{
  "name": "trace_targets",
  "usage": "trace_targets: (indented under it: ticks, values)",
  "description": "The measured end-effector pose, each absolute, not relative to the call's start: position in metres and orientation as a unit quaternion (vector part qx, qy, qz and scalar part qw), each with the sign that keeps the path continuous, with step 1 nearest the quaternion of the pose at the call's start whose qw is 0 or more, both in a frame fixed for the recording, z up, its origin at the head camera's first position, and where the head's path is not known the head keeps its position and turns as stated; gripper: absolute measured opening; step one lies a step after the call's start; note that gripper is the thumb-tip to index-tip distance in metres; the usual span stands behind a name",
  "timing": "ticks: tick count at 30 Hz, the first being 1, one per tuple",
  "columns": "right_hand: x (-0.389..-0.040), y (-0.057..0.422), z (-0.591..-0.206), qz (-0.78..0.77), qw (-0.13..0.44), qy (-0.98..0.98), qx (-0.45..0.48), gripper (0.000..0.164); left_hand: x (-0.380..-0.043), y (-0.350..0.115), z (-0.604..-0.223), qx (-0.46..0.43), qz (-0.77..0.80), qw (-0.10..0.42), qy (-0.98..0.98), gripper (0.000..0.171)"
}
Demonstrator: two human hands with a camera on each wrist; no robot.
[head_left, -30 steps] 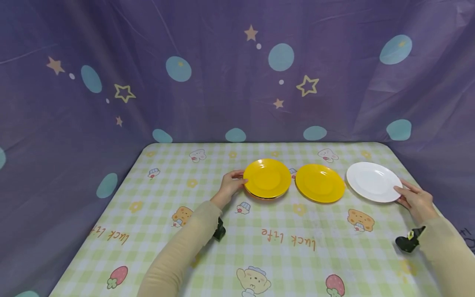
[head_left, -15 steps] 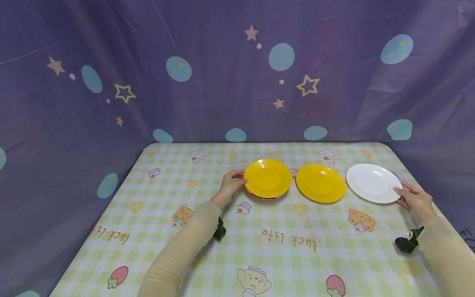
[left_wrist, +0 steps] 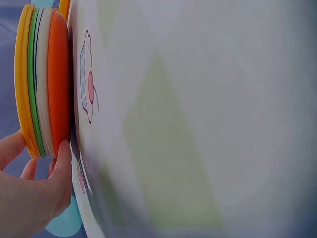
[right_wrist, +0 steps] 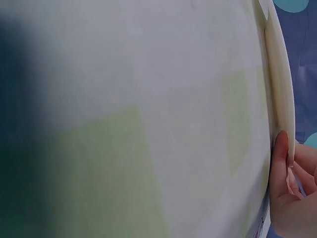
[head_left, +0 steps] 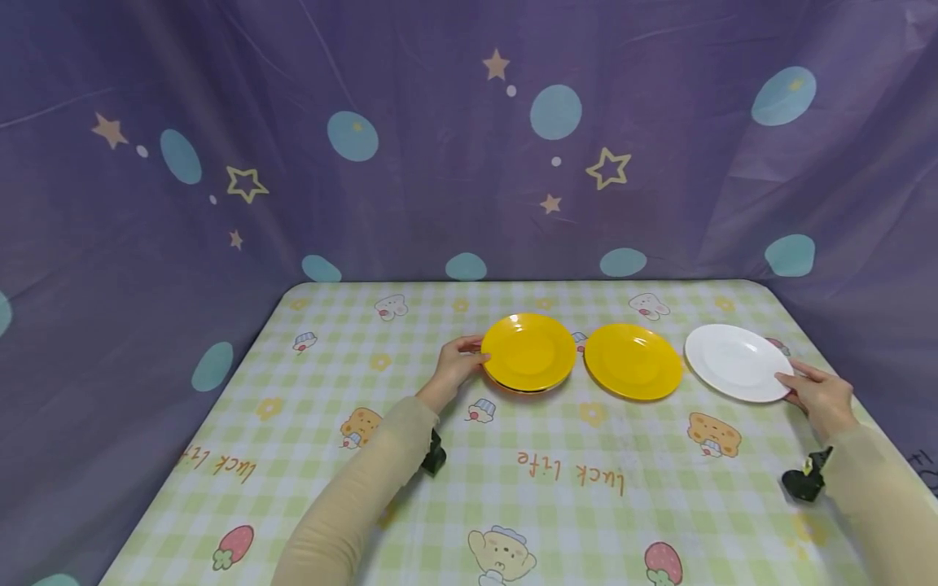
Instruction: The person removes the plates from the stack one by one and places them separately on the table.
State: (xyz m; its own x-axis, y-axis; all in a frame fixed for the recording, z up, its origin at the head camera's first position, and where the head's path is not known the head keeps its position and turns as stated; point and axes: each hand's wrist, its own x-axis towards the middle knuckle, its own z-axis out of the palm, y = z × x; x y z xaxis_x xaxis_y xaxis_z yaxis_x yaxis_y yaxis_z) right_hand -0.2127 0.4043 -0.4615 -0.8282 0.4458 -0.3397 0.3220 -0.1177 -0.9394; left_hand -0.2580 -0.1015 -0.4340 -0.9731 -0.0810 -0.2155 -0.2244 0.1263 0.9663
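Observation:
My left hand grips the left edge of a stack of plates. Yellow tops the stack in the head view; side-on in the left wrist view, the plate stack shows yellow, green, white and orange rims, with fingers against its edge. To its right lies a single yellow plate, untouched by either hand. At the far right, my right hand pinches the rim of a white plate, thumb on the upper side. The right wrist view shows that white plate edge-on, close over the cloth.
A green-and-white checked tablecloth with printed cartoons covers the table. Behind it hangs a purple curtain with stars and blue dots. The table's right edge runs close beside my right hand.
The white plate in my right hand has shifted very slightly toward me. My left hand and both the stack and the single yellow plate stay where they were.

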Motion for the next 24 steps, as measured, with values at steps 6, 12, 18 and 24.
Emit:
trace_targets:
  ticks: [6,12,18,24]
  values:
    - [-0.213,0.404,-0.462,0.563,0.053,-0.785,-0.254,0.064,-0.258,-0.102,-0.435,-0.101,0.653,0.054,0.748,0.036]
    - [-0.212,0.404,-0.46,0.43,0.076,-0.873,-0.217,0.054,-0.259,-0.103,-0.437,-0.103,0.649,0.054,0.752,0.036]
    - [-0.211,0.401,-0.454,0.373,0.096,-0.899,-0.209,0.053,-0.26,-0.103,-0.437,-0.103,0.648,0.054,0.753,0.036]
    - [-0.215,0.392,-0.447,0.373,0.112,-0.897,-0.207,0.052,-0.262,-0.103,-0.439,-0.104,0.649,0.056,0.751,0.036]
